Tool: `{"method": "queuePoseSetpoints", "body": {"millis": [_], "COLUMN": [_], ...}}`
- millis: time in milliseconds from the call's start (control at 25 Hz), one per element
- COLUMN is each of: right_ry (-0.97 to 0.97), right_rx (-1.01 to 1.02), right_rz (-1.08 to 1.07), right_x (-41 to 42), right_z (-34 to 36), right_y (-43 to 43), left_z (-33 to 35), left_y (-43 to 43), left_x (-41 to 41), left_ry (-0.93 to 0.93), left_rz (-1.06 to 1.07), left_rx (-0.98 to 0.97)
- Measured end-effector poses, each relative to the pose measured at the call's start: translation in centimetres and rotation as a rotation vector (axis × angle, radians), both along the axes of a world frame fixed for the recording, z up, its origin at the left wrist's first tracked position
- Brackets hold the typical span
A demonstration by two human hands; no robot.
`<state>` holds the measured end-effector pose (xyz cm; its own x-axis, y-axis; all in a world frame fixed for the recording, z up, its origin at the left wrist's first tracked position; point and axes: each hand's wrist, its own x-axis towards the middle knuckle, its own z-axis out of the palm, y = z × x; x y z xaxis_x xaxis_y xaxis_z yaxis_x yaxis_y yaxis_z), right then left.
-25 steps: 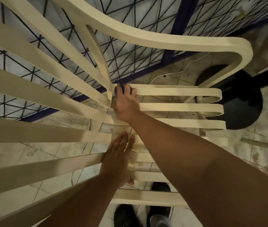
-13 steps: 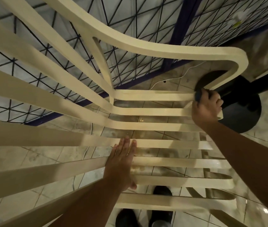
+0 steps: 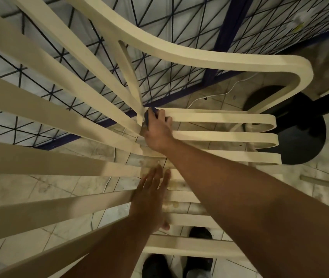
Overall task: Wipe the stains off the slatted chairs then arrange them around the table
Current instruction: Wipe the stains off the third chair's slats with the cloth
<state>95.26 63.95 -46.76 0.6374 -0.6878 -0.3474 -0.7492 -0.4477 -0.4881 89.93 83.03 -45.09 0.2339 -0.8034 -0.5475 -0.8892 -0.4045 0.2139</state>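
Observation:
A cream slatted chair (image 3: 220,135) fills the head view from above, its back slats fanning to the left and its seat slats running right. My right hand (image 3: 157,129) grips a dark blue cloth (image 3: 149,115) and presses it on the farthest seat slat, where seat and back meet. My left hand (image 3: 149,197) lies flat with straight fingers on the middle seat slats, near faint brownish stains (image 3: 169,205). The chair's curved armrest (image 3: 240,63) arcs over the far side.
A dark round table base (image 3: 304,137) stands on the tiled floor right of the chair. A blue-framed wire mesh fence (image 3: 179,43) runs behind. A white cable (image 3: 216,95) lies on the tiles. My dark shoes (image 3: 155,265) show below the seat.
My right hand with the cloth has swept from the slat's right end back left to the seat-back junction. My left hand stays flat on the seat slats.

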Motion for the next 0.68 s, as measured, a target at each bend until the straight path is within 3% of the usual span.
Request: {"method": "queuePoseSetpoints", "body": {"millis": [160, 320, 480, 560, 680], "right_ry": [0.044, 0.119, 0.128, 0.168, 0.204], "right_rx": [-0.254, -0.288, -0.295, -0.294, -0.253], "right_rz": [0.049, -0.348, -0.578, -0.599, -0.457], "right_x": [-4.3, -12.0, -16.8, -15.4, -10.5], "right_z": [0.1, 0.5, 0.5, 0.5, 0.8], "right_y": [-1.2, -5.3, -7.8, -7.8, -6.2], "left_z": [0.1, -0.5, -0.7, -0.8, -0.6], "left_y": [-0.1, 0.2, 0.4, 0.3, 0.2], "left_x": [0.0, 0.1, 0.3, 0.3, 0.3], "left_ry": [0.003, 0.032, 0.055, 0.059, 0.076], "left_rz": [-0.009, 0.001, 0.002, 0.007, 0.021], "left_rx": [0.004, -0.042, -0.057, -0.054, -0.029]}}
